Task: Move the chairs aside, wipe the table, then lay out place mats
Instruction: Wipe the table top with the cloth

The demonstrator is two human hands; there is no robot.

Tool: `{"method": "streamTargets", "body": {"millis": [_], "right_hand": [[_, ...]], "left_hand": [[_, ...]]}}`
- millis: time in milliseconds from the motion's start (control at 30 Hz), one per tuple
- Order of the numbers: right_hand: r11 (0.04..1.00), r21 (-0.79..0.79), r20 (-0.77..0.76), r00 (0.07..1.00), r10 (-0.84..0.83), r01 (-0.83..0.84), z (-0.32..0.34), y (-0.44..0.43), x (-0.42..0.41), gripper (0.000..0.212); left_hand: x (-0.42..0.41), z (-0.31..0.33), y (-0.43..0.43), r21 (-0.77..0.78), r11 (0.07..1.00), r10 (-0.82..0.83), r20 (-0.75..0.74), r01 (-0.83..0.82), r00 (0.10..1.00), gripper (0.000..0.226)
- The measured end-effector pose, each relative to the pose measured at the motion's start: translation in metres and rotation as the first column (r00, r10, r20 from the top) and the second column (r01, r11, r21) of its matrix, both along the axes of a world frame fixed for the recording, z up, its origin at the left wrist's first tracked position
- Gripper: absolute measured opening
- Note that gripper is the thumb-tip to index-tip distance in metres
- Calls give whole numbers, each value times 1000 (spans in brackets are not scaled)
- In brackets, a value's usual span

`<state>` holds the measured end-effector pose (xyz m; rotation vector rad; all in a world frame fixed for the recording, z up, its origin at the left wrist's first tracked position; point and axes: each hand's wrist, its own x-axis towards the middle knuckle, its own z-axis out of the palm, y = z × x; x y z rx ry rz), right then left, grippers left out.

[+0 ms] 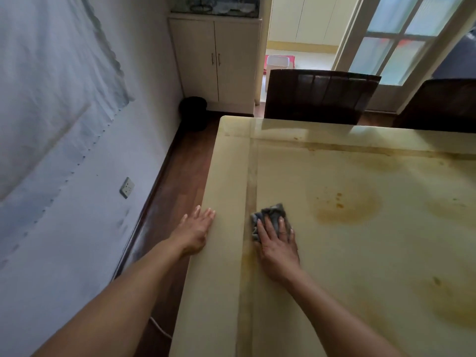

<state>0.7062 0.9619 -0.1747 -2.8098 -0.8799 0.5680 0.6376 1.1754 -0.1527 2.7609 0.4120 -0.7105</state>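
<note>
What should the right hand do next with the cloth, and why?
Probably slide the grey cloth rightward onto the brown stain. The right hand presses flat on the cloth near the left border of the table, the stain lies just right of it, and the left hand rests flat on the table edge.

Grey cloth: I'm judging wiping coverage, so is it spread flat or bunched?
Bunched: the grey cloth shows crumpled folds under the right hand pressing it on the cream table.

Home dining room, table (pixel 360 155), chairs (pixel 322 96), cupboard (pixel 216 60)
</note>
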Motion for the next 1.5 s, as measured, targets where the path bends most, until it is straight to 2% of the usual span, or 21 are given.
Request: {"method": "streamTargets", "body": {"millis": [100,200,300,367,433,467,500,533,567,633,700,800,900,1033,1167,1267,1300,1367,1500], "right_hand": [[973,72,5,976,217,-217,0,28,-57,58],[884,96,23,889,458,-458,-1,28,-114,54],[821,79,16,824,566,-566,0,12,-130,55],[828,69,19,831,557,-556,1,2,-122,53],[866,7,118,860,496,-500,-6,-9,-109,57],[918,-8,56,916,397,-397,1,-18,-105,63],[962,-14,64,960,274,-274,5,-29,-103,70],[981,2,62,979,195,-196,8,-44,-95,70],[991,16,122,984,129,-132,3,-63,-87,65],[999,9,-2,999,-36,36,7,-97,-83,53],[990,-58,51,991,-126,129,9,-116,-86,59],[968,-102,11,973,-229,229,9,-105,-96,57],[984,-53,-22,985,-171,169,11,-68,-108,55],[990,20,-66,988,140,-139,13,-20,-157,56],[877,40,-61,875,481,-480,10,-22,-214,57],[814,-5,-33,813,581,-581,6,-56,-208,55],[798,-53,-10,799,601,-600,6,-71,-201,54],[834,-215,-18,855,518,-509,10,-104,-192,49],[932,-270,7,967,254,-242,31,-163,-183,56]], "left_hand": [[-11,3,-6,19,1000,1,39,-2,999,62],[-29,7,-8,1,1000,3,15,-3,1000,60],[-43,9,-7,-15,1000,9,2,-9,1000,60],[-51,8,-9,-13,1000,-5,0,5,1000,60],[-57,7,-14,-6,1000,-24,2,24,1000,60],[-60,9,-16,-10,999,-34,3,34,999,60],[-65,10,-18,-16,999,-43,0,43,999,60],[-65,9,-20,-23,999,-47,9,48,999,60],[-65,8,-22,-28,998,-49,13,50,999,60],[-73,9,-25,-34,998,-60,8,60,998,61],[-79,7,-26,-37,997,-62,5,62,998,61],[-91,3,-30,-33,998,-60,0,60,998,63],[-102,1,-34,-55,997,-50,13,50,999,64],[-111,7,-40,-88,996,-34,17,35,999,55],[-124,11,-49,-92,994,-58,23,60,998,54],[-137,6,-57,-79,993,-85,7,86,996,57],[-141,5,-59,-73,993,-98,-4,97,995,58],[-149,2,-65,-59,989,-134,-25,132,991,62],[-160,-6,-76,-24,978,-208,-29,207,978,66]]}}
